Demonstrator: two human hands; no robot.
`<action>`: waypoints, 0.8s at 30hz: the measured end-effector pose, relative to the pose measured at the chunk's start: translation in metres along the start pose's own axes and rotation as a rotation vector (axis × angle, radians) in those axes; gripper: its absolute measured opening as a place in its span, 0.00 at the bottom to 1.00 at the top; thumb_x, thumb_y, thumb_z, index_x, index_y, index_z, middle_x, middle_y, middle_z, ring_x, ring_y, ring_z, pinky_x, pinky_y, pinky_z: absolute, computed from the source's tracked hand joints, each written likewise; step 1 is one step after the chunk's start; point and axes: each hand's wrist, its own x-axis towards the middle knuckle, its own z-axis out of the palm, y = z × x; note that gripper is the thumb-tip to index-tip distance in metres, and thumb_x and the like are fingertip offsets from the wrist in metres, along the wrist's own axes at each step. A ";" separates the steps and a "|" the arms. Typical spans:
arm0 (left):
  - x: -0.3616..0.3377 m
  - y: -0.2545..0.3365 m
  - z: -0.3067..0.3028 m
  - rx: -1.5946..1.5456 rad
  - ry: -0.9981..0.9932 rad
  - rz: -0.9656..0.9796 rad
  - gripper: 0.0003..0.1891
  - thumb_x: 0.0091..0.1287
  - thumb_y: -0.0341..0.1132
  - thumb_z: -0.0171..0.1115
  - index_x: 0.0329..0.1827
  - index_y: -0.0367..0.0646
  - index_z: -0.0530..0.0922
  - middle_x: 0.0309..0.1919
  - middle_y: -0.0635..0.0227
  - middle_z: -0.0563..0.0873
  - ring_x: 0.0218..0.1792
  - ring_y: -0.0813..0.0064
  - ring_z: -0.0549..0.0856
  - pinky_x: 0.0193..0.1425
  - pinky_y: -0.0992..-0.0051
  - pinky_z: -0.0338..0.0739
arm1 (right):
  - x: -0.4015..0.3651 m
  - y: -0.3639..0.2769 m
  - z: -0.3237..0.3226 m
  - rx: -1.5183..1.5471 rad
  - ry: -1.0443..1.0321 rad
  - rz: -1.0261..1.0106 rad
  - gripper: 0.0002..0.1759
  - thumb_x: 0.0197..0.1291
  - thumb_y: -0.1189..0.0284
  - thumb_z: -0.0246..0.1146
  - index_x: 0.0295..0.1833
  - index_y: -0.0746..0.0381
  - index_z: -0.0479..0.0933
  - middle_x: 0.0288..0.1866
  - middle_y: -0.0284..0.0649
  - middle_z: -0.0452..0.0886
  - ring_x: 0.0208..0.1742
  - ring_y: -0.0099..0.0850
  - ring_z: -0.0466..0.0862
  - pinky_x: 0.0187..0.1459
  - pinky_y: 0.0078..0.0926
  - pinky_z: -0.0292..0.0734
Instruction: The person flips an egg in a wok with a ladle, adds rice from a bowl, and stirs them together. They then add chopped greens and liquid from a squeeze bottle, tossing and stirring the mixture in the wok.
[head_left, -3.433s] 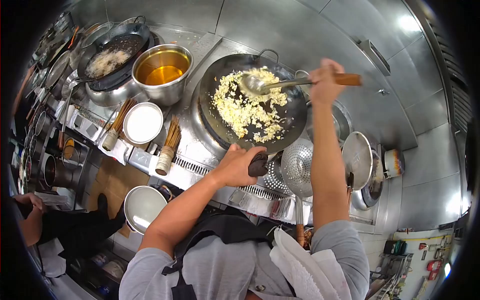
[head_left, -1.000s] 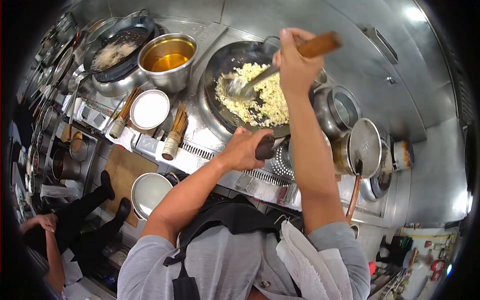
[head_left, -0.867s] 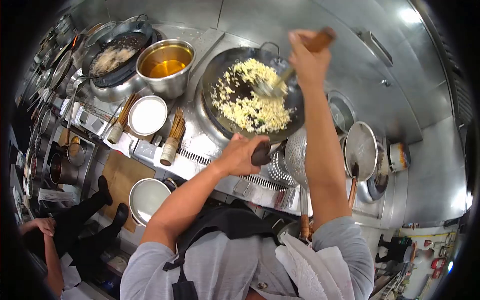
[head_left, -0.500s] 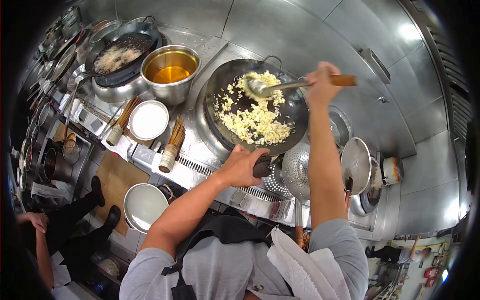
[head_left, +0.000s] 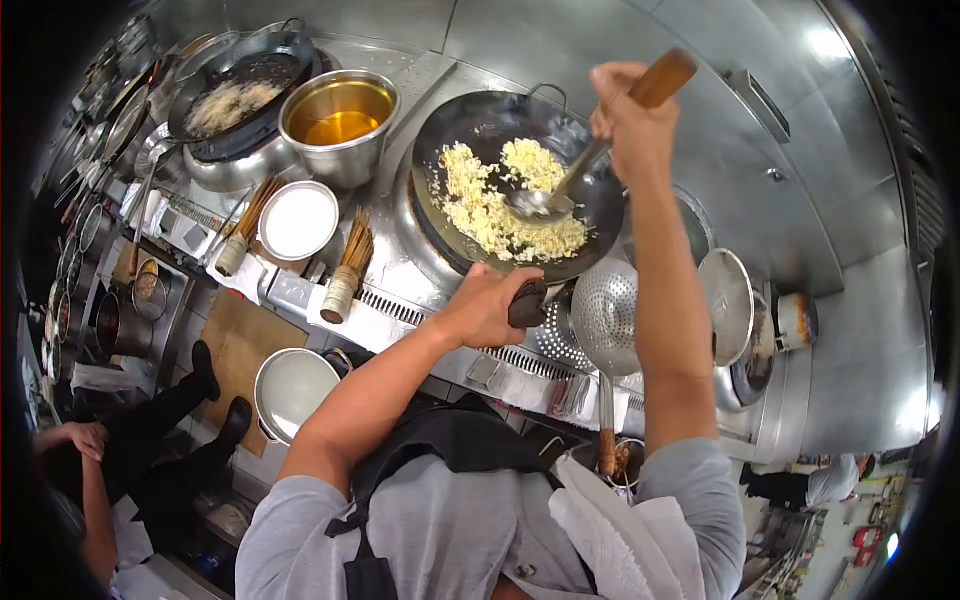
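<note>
Chopped yellow and white food lies in a dark wok on the stove. My left hand is wrapped round the wok's dark handle at its near side. Above the wok's right side, my right hand holds a metal ladle by its wooden grip, the shaft slanting down to the left. The ladle's bowl rests among the food, right of the wok's middle.
Left of the wok stand a metal pot of amber oil, a white-filled bowl, bamboo brushes and another wok. A perforated skimmer lies to the right. Another person's hands show at lower left.
My right hand has tilted the ladle steeper, and its bowl has moved down and right into the food. The food is spread differently. The view has shifted slightly.
</note>
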 end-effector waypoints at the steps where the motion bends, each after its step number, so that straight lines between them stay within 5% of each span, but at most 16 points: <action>1: 0.001 0.002 -0.001 0.022 -0.009 0.015 0.42 0.42 0.40 0.72 0.66 0.49 0.67 0.37 0.64 0.87 0.41 0.61 0.83 0.60 0.67 0.61 | -0.001 -0.028 -0.001 -0.012 -0.012 0.003 0.09 0.58 0.75 0.70 0.39 0.66 0.78 0.19 0.32 0.73 0.14 0.19 0.68 0.18 0.19 0.65; 5: 0.002 0.002 -0.002 -0.019 -0.060 -0.036 0.42 0.42 0.37 0.72 0.67 0.51 0.66 0.43 0.64 0.86 0.48 0.61 0.82 0.62 0.65 0.60 | -0.017 -0.056 -0.012 0.046 0.033 -0.033 0.08 0.57 0.75 0.71 0.37 0.66 0.79 0.20 0.31 0.75 0.14 0.18 0.69 0.17 0.17 0.64; 9: 0.001 0.000 0.000 -0.004 -0.052 -0.041 0.42 0.42 0.37 0.72 0.67 0.51 0.67 0.45 0.65 0.86 0.48 0.61 0.82 0.61 0.65 0.60 | 0.031 0.023 -0.013 0.120 0.257 -0.070 0.10 0.59 0.75 0.69 0.41 0.68 0.77 0.17 0.32 0.69 0.13 0.22 0.67 0.19 0.24 0.66; 12: 0.002 0.002 -0.002 -0.010 -0.061 -0.030 0.43 0.41 0.36 0.73 0.67 0.50 0.67 0.45 0.62 0.85 0.49 0.60 0.82 0.62 0.64 0.60 | -0.010 -0.012 0.019 0.106 0.229 -0.228 0.10 0.59 0.75 0.69 0.40 0.68 0.76 0.18 0.33 0.71 0.15 0.23 0.70 0.21 0.24 0.68; 16: 0.001 0.003 -0.002 0.009 -0.055 -0.040 0.44 0.41 0.36 0.73 0.68 0.49 0.66 0.46 0.63 0.85 0.49 0.61 0.82 0.62 0.65 0.60 | 0.013 0.053 0.002 -0.011 0.140 -0.130 0.09 0.59 0.76 0.68 0.41 0.68 0.77 0.21 0.35 0.74 0.15 0.23 0.71 0.21 0.25 0.70; 21: 0.001 -0.002 0.003 0.023 0.037 0.020 0.41 0.42 0.39 0.71 0.66 0.49 0.68 0.40 0.64 0.86 0.43 0.62 0.83 0.58 0.67 0.61 | 0.013 0.027 -0.036 -0.137 0.118 -0.124 0.07 0.59 0.78 0.67 0.41 0.67 0.77 0.22 0.35 0.75 0.16 0.23 0.72 0.21 0.25 0.71; 24: -0.001 0.004 -0.004 -0.014 -0.010 0.000 0.41 0.41 0.40 0.71 0.66 0.49 0.69 0.39 0.63 0.86 0.43 0.60 0.82 0.57 0.67 0.61 | 0.068 0.039 -0.090 0.008 0.417 -0.196 0.06 0.58 0.78 0.67 0.39 0.66 0.77 0.20 0.34 0.75 0.15 0.24 0.73 0.19 0.22 0.70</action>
